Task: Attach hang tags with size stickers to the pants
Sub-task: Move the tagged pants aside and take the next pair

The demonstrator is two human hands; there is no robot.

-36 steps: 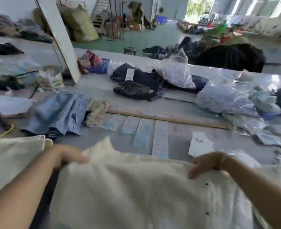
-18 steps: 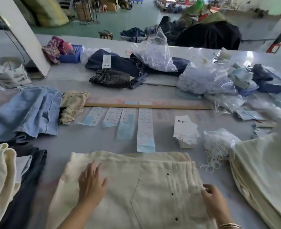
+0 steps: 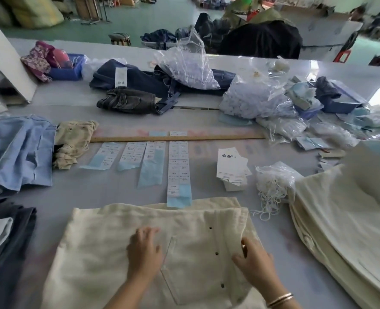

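A folded pair of cream pants (image 3: 108, 241) lies flat on the grey table right in front of me, pocket and dark buttons facing up. My left hand (image 3: 144, 253) rests flat on the cloth beside the pocket, fingers straight. My right hand (image 3: 254, 262) lies at the right edge of the pants, near the button placket, and its fingertips touch the fabric. Beyond the pants lie several strips of size stickers (image 3: 179, 166) on blue backing. A small stack of white hang tags (image 3: 231, 166) sits to their right, next to a bag of white strings (image 3: 273, 186).
A pile of cream pants (image 3: 340, 219) rises at the right. Blue (image 3: 17, 152) and dark garments (image 3: 8, 241) lie at the left. A long wooden ruler (image 3: 218, 137) crosses the table behind the stickers. Plastic bags (image 3: 256, 101) and dark jeans (image 3: 126, 101) crowd the far side.
My view dropped toward the table as the pants were laid flat. Both hands slid inward over the cloth; the left moved right toward the pocket, the right moved up along the placket edge.
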